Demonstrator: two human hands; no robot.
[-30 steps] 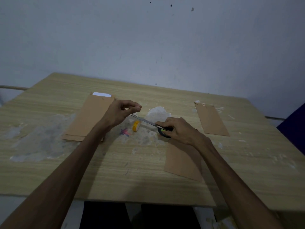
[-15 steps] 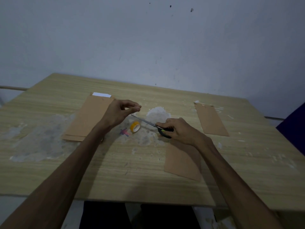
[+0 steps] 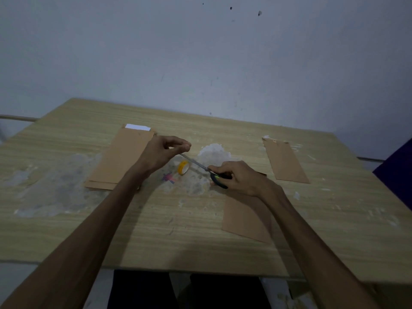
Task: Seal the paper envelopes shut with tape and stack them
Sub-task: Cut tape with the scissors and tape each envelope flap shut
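A pale wooden table (image 3: 66, 230) with whitish smears stands against a dim, scuffed grey wall (image 3: 200, 52)

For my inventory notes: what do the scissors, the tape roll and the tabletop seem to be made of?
Scissors: blades look like bare metal, thin and grey; handles dark, probably plastic.
Tape roll: yellowish and translucent, likely clear plastic tape.
Tabletop: pale wood grain, matt; real wood or laminate, cannot tell.

Both forearms reach forward — left hand (image 3: 163, 152) raised, thumb and fingertips pinched together; right hand (image 3: 239, 178) lower, its fingers curled.
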